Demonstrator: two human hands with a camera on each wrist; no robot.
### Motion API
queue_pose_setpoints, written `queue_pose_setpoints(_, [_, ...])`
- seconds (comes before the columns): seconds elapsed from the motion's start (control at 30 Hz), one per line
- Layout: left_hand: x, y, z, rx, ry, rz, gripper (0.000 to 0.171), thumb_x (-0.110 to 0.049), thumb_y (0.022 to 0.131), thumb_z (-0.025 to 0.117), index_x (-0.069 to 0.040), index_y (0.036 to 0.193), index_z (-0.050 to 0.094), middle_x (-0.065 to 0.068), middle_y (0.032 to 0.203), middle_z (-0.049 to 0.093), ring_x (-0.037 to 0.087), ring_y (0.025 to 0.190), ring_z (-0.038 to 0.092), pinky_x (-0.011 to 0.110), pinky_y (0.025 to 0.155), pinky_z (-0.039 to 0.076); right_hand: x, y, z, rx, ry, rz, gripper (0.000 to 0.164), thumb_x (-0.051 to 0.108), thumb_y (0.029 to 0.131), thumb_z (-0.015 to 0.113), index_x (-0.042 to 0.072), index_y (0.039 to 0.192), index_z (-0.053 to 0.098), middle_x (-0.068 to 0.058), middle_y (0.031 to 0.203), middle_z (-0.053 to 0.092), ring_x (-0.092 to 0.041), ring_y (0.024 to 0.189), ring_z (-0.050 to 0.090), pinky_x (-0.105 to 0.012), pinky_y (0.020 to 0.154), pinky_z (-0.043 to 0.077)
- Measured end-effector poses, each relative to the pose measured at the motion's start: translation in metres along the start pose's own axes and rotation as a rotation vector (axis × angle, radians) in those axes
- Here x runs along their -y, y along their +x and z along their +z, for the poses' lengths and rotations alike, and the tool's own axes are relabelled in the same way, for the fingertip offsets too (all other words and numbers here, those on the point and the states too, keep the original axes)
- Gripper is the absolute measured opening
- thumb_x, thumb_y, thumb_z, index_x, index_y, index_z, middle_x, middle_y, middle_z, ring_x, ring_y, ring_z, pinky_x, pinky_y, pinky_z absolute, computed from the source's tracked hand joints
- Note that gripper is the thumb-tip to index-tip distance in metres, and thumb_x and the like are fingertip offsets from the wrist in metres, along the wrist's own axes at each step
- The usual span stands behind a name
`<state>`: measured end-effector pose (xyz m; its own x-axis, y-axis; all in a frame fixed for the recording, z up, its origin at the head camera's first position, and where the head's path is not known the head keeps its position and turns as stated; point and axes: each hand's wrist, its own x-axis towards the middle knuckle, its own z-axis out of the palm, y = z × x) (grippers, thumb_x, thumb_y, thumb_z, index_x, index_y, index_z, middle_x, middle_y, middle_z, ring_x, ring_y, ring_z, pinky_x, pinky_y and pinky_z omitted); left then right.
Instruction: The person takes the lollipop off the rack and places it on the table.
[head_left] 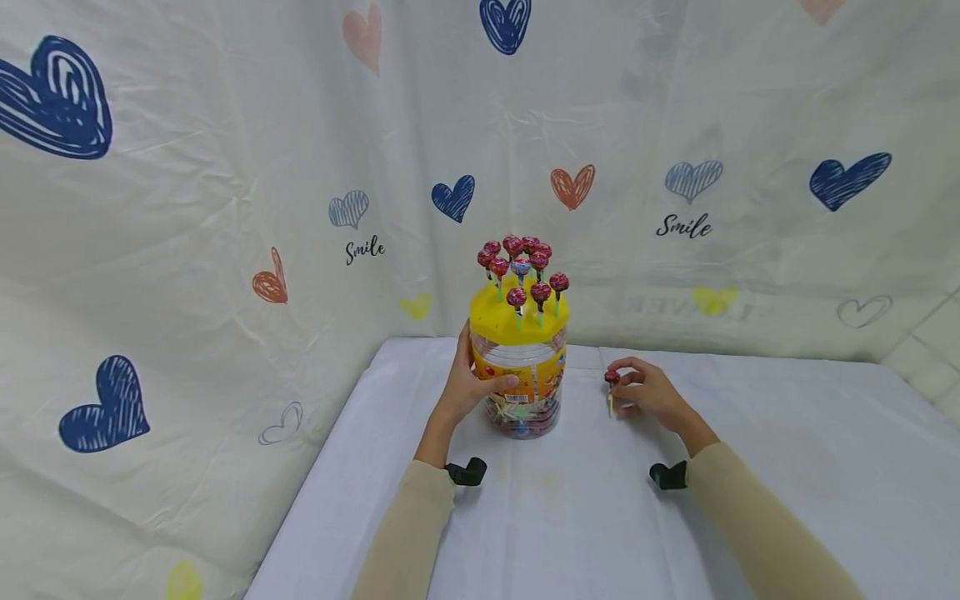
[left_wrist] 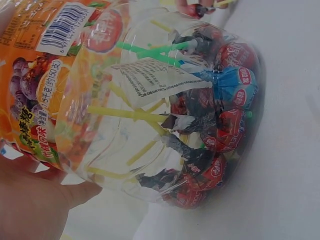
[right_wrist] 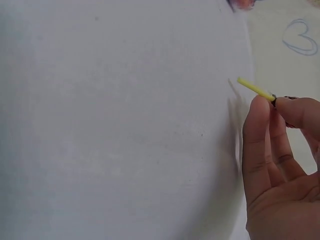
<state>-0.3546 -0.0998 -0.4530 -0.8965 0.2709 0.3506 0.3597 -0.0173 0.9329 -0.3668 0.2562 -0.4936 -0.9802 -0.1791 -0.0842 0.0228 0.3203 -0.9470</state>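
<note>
A clear plastic jar [head_left: 551, 350] with an orange label and a yellow lid [head_left: 495, 321] stands upright on the table. My left hand [head_left: 467, 385] grips its left side, thumb across the label. Several wrapped lollipops [head_left: 541, 292] stand in the lid, sticks down, mostly red with one blue. Through the wall, the left wrist view shows more lollipops [left_wrist: 225, 130] at the jar's bottom, with yellow and green sticks. To the right of the jar, my right hand [head_left: 648, 393] pinches a red lollipop [head_left: 612, 377]; its yellow stick [right_wrist: 255, 89] points down just above the cloth.
A white cloth [head_left: 585, 517] covers the table. Behind and to the left hangs a white curtain [head_left: 622, 108] printed with hearts and the word Smile. Each wrist carries a black camera mount, such as the left one [head_left: 468, 472].
</note>
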Motion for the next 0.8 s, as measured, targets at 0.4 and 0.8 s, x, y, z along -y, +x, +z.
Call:
queue_pose_setpoints(0.4, [0.001,0.000,-0.001,0.016,-0.021,0.019,0.105,-0.026,0.084,0.086,-0.054,0.156,0.015,-0.007,0.151,0.046,0.023,0.140,0.046,0.055,0.117,0.042,-0.001,0.006,0.002,-0.037,-0.224,0.025,0.047,0.010,0.097,0.069,0.005,0.141,0.052,-0.015,0.107,0.064,-0.021,0.085,0.062,-0.030,0.067,0.057])
queue_pose_setpoints(0.8, [0.002,0.000,-0.002,0.013,-0.008,0.022,0.106,-0.021,0.086,0.084,-0.055,0.156,0.013,-0.008,0.152,0.045,0.025,0.141,0.045,0.055,0.118,0.041,-0.003,0.012,0.001,-0.054,-0.410,-0.019,0.042,0.013,0.095,0.071,0.006,0.135,0.059,-0.020,0.113,0.066,-0.029,0.100,0.061,-0.029,0.075,0.049])
